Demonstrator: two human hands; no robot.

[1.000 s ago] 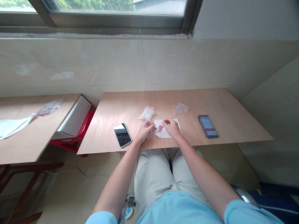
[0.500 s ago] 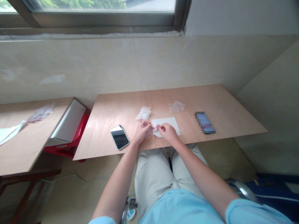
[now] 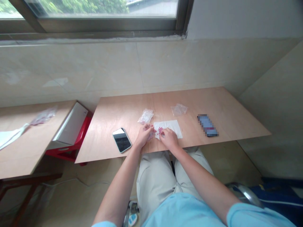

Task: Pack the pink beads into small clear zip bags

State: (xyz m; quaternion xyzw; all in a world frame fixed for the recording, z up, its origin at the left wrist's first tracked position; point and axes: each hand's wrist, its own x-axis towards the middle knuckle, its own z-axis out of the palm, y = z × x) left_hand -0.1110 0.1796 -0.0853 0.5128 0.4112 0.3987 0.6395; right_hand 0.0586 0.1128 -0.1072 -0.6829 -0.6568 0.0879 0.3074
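Observation:
A white sheet [image 3: 174, 126] lies near the table's front edge, with a cluster of small pinkish-red beads [image 3: 160, 129] on its left part. My left hand [image 3: 143, 135] is closed at the sheet's left side, on what looks like a small clear plastic bag [image 3: 151, 136] with a pinkish tint. The fingers of my right hand [image 3: 169, 138] are drawn together over the sheet, just below the beads. Whatever sits between those fingertips is too small to make out. Just beyond my left hand lies a clear packet [image 3: 145, 116] with something white and pinkish in it.
Flat clear bags [image 3: 179, 109] lie farther back on the wooden table [image 3: 118, 107]. A phone [image 3: 121, 140] rests left of my hands, and a second phone [image 3: 207, 125], blurred, lies to the right. Across a gap on the left are another table [image 3: 21, 157] and a red stool [image 3: 81, 135].
My right hand has shifted slightly left and down, its fingertips now just below the beads. The left hand stays in place. The whole view has tilted up a little.

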